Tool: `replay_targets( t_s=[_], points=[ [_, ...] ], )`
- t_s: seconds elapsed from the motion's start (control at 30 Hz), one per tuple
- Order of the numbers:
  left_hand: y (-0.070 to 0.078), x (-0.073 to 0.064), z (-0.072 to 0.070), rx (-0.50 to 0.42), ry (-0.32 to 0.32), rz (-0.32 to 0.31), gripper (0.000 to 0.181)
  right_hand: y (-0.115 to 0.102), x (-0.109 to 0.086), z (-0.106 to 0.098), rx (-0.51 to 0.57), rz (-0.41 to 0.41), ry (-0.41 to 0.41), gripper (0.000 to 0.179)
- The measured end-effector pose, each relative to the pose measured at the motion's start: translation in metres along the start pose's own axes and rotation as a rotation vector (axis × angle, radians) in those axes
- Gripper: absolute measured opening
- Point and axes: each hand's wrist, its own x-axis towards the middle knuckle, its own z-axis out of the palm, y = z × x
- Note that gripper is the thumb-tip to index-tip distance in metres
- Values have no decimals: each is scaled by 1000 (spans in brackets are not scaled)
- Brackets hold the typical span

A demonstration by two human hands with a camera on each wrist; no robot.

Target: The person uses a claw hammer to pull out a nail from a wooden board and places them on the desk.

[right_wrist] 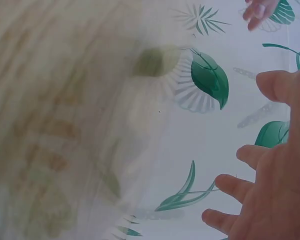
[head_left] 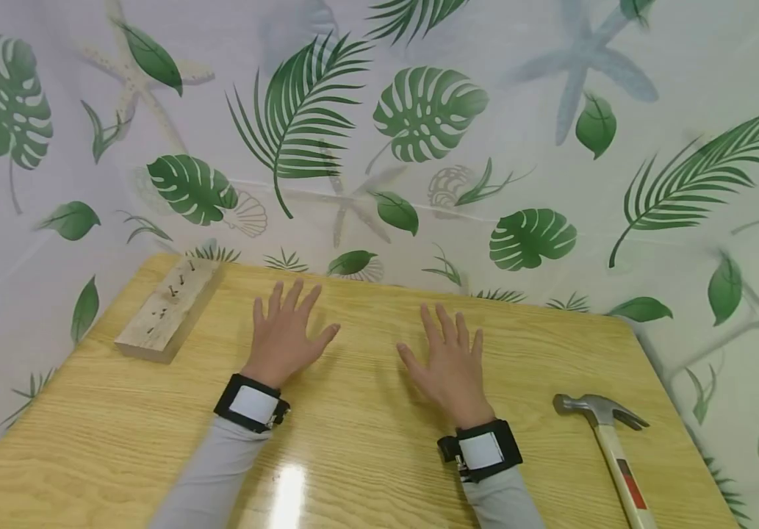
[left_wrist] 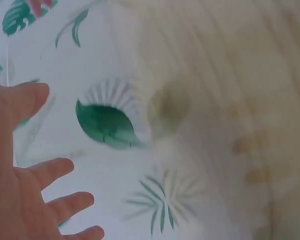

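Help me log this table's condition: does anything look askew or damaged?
Yes: nails in the wooden block at the back left of the table jut up, at least one leaning, looking uneven. The hammer shows no visible damage.

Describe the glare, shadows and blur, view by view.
Head view: glare on the table near the picture's bottom, faint shadows beside the left hand and right hand; left wrist view: table blurred, cloth pattern clearer; right wrist view: table blurred, mirroring the cloth hazily.

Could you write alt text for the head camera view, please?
A person's left hand and right hand, fingers spread, are empty over a wood-grain table. A wooden block with protruding nails lies at the far left, a claw hammer at the right; a leaf-printed backdrop is behind.
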Motion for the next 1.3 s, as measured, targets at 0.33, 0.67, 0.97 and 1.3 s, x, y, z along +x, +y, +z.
replay_targets(
  t_s=[0.33, 0.67, 0.97, 1.3],
  points=[
    [-87, -9, -51, 6, 119, -302, 86, 3, -1, -7, 20, 16, -13, 79],
    [-142, -26, -72, -69, 125, -479, 85, 1, -1, -9, 78, 42, -70, 74],
    [-142, -26, -79, -69, 35, -515, 85, 4, -1, -8, 97, 48, -74, 76],
    [-129, -22, -81, -127, -110, -503, 103, 4, -1, -14, 104, 77, -142, 69]
  ],
)
